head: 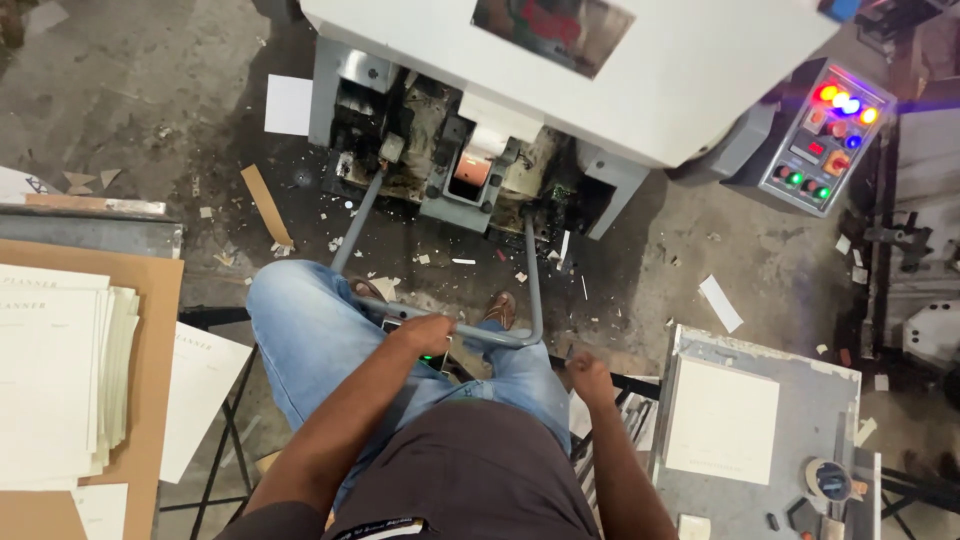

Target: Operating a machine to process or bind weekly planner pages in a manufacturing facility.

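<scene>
Seemingly for use while seated, a small dark device (432, 352) with a green light was gripped in the left hand (425, 333) over the near lap, just before the machine's grey metal bar (480, 336), while the right hand (590, 380) was fisted, holding nothing visible.

Left grip (425, 332) curled at the lap, right grip (590, 379) fisted alongside.

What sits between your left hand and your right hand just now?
In the head view, the grey tube bar runs from the left hand toward the right hand, above a jeans-clad knee.
</scene>
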